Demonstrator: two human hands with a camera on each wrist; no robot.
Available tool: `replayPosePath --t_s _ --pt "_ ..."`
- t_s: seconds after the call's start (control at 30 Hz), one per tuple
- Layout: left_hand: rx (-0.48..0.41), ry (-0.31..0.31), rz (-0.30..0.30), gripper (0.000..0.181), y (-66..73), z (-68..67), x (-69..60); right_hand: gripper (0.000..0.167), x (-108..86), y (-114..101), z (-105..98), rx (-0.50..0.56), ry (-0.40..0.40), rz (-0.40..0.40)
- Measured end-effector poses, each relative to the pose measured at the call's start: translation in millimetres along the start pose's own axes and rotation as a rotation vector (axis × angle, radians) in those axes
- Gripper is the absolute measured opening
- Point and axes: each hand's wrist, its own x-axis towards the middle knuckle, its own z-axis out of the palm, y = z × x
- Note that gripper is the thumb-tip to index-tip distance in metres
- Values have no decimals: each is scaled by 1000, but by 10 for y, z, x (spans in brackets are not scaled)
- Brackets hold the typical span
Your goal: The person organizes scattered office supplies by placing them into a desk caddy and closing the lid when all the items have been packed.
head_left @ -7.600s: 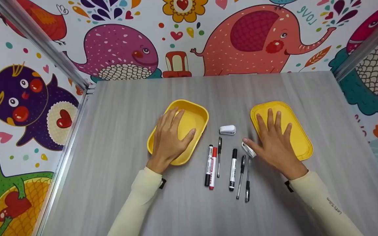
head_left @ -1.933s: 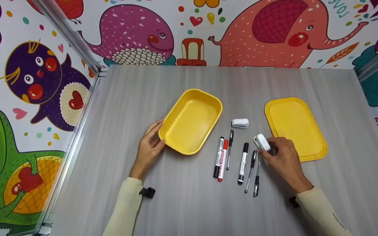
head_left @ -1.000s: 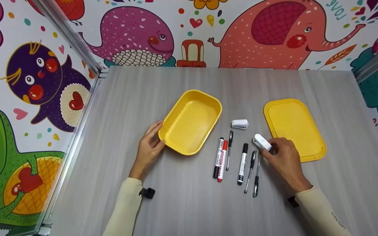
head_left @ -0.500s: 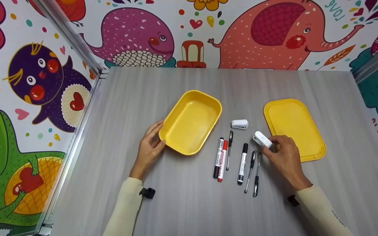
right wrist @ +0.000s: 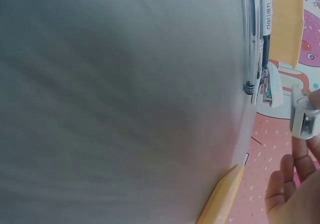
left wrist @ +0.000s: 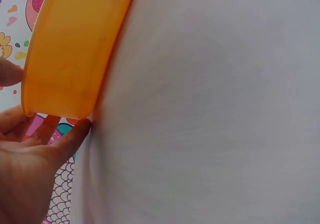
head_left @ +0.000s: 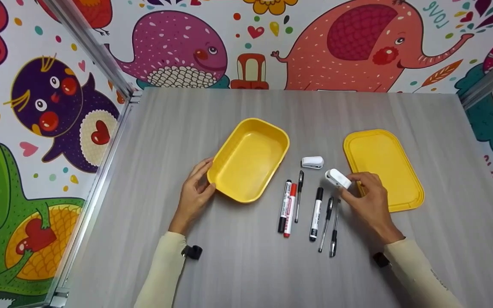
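My right hand pinches a small white stapler between thumb and fingertips, lifted off the table; the right wrist view shows the stapler at its right edge. My left hand holds the near-left corner of an open yellow plastic box, thumb on one side and fingers on the other. The box has nothing in it and stands on the table. A second white stapler lies right of the box. The yellow lid lies flat beyond my right hand, which partly covers its near-left edge.
Between the hands lie a black-and-white marker, a red marker, another black marker and black pens. A patterned wall borders the grey table at the back.
Since 7.6 seconds ago, both hands have moved off the box and lid to their present holds. In the last half second, the right hand has lifted the stapler slightly up and left.
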Motion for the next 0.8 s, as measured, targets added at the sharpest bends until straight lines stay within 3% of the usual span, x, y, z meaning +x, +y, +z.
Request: replayPosePath --t_s 0.33,0.5,0.67,0.8 --pt "3 0 22 63 -11 -1 2 37 64 47 80 145 43 -162" --pt "5 5 47 62 -39 -11 -4 39 99 -36 111 183 63 -226" --pt "2 -3 26 62 -22 -8 -10 36 107 -228 97 201 58 -233" --pt "-8 -7 2 62 -5 -5 -10 36 106 -264 111 193 61 -229"
